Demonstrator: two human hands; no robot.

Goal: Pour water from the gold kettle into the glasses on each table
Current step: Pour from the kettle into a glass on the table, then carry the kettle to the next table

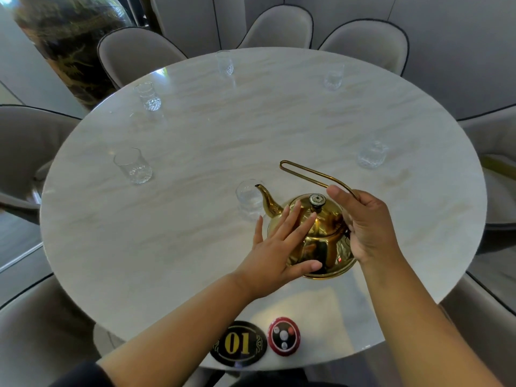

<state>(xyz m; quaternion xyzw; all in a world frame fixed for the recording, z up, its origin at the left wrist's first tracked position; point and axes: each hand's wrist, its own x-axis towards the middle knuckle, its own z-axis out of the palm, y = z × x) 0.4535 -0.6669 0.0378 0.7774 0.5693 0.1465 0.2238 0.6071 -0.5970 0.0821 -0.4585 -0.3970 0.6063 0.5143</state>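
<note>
**Table 01: looks like you're on the nearest glass**

One marble table [251, 121], one gold kettle [321, 241] by your edge, six glasses [132, 166]. Your right hand [365, 227] is curled round the wire handle [307, 173]; your left hand [279, 241] lies flat on the lid [326, 210], fingers straight. The spout [268, 196] is at the closest glass [248, 199], so next is probably a slow tip, then five more.
</note>
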